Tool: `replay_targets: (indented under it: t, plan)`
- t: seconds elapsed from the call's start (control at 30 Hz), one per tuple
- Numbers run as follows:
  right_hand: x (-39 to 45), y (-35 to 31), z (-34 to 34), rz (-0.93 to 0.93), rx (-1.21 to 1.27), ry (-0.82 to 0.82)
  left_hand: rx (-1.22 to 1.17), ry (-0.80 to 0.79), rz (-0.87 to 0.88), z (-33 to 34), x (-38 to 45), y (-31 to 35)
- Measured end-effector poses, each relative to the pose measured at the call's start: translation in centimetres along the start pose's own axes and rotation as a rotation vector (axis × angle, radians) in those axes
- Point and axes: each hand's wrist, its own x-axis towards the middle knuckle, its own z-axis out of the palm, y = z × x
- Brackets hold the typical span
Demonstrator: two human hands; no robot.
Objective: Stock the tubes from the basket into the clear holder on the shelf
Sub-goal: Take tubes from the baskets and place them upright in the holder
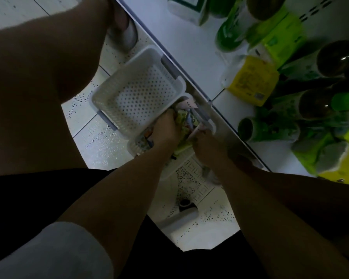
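Note:
Two white perforated baskets sit on the tiled floor below me. The upper basket [101,93] holds nothing. The lower basket [134,148] holds a heap of colourful tubes [184,117]. My left hand [166,127] reaches into this heap with its fingers curled down among the tubes. My right hand [206,143] is at the basket's right side, its fingertips against a pale tube or the rim; the dim light hides which. I cannot make out a clear holder on the shelf.
A white shelf [189,47] runs diagonally on the right, just beside the baskets. It carries green packs [276,37], a yellow pack [252,81] and dark-topped bottles [330,57]. My bent leg [38,77] fills the left, and a shoe [127,35] stands near the empty basket.

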Motion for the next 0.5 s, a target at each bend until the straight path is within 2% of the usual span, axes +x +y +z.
replay_targets:
  t: [0.2,0.43,0.5]
  plan:
    - [-1.1,-1.2,0.6,-0.151,0.189,-0.138,-0.202,0.012,0.026,-0.7,-1.0,0.3]
    - [-2.5,-2.3,0.5,-0.122,0.324,-0.191,-0.286,-0.018,0.074,-2.7,-1.3,-0.2]
    - [-2.8,-2.2,0.1,-0.059,0.365,-0.170,-0.310,-0.014,0.066,-3.5,-1.3,0.0]
